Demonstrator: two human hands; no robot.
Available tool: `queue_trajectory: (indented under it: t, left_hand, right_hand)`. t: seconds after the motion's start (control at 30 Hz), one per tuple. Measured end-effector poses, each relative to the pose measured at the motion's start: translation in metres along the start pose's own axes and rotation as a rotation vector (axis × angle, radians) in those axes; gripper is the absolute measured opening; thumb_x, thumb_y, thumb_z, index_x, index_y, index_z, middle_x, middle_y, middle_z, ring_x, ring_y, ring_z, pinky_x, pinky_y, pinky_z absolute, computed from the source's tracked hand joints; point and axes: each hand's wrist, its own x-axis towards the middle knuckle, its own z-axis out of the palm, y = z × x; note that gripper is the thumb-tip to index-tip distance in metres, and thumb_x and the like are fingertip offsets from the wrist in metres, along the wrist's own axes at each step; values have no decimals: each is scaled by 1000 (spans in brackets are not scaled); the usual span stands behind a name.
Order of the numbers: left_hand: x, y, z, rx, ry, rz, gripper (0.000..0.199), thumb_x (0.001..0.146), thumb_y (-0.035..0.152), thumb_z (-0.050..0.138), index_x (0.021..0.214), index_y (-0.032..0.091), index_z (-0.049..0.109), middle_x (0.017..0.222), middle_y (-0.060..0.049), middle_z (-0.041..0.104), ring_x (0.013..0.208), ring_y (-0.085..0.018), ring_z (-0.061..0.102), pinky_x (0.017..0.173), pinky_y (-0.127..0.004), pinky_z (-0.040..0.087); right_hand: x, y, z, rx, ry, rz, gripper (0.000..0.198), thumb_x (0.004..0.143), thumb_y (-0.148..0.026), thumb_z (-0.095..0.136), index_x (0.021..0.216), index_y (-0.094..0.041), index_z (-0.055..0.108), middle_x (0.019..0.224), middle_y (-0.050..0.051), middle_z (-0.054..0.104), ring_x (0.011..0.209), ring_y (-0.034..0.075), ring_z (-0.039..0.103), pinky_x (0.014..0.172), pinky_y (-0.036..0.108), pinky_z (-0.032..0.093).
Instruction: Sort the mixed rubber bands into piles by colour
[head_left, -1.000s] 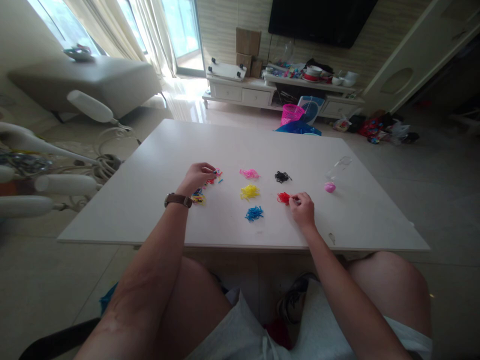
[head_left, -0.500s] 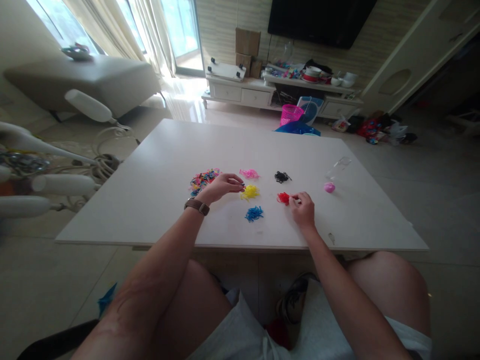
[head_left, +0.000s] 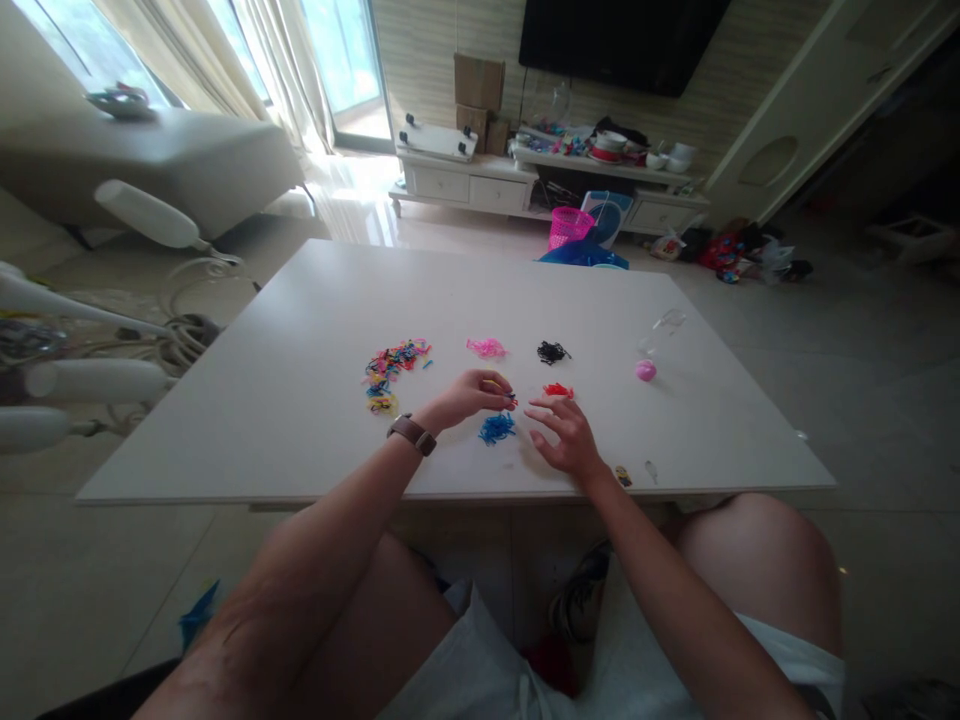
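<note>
My left hand (head_left: 474, 397), with a brown-strapped watch at the wrist, pinches a few small dark and red rubber bands (head_left: 513, 401) at its fingertips. It is above the yellow bands (head_left: 489, 386), mostly covering them, just behind a blue pile (head_left: 496, 429). To its right my right hand (head_left: 568, 437) is open, fingers spread, apparently empty, in front of the red bands (head_left: 557, 390). Farther back lie a pink pile (head_left: 487, 347) and a black pile (head_left: 551, 352). A mixed-colour heap (head_left: 390, 368) spreads out on the left.
On the white table (head_left: 360, 290), a pink lump (head_left: 646, 371) and a clear plastic piece (head_left: 664, 328) lie at the right. Near the front edge are a small yellow-and-dark item (head_left: 623, 476) and a clear bit (head_left: 651, 470). White lamp arms (head_left: 142, 212) stand beyond the left edge.
My right hand has come away from the red bands, moved left towards my left hand, and spread its fingers. My left hand has shifted a little right and nearer. The view has turned slightly.
</note>
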Motion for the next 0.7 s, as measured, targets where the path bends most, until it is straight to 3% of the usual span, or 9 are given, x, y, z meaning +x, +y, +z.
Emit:
queue_trajectory:
  t: [0.2,0.47,0.57,0.7]
  left_hand:
    - [2,-5,6,2,-8,-4,32,62,24,90,84,13,70,76,-8,75,71,-16,71,71,-28,55]
    - [2,-5,9,-9,-5,-28,36,61,26,92,85,13,68,77,-9,76,76,-19,73,74,-31,56]
    - [2,-5,8,-4,4,-34,37,63,30,92,85,13,67,80,-12,77,80,-22,75,75,-32,57]
    - [2,-3,4,14,41,-50,37,63,32,92,84,12,69,82,-14,77,83,-23,75,75,-32,58]
  right_hand:
    - [3,-1,-4,62,-87,-48,48,86,-31,65,133,-35,64,138,2,64,121,28,60,108,52,45]
    - [3,-2,-5,78,-93,-75,51,86,-30,64,137,-30,61,133,4,67,120,27,60,107,51,46]
    - [2,1,-1,34,-8,-17,41,87,-27,62,127,-29,66,123,4,71,115,27,62,105,49,47]
    - [3,8,4,-91,218,192,26,92,-22,53,112,-24,70,110,7,74,109,26,62,102,46,46]
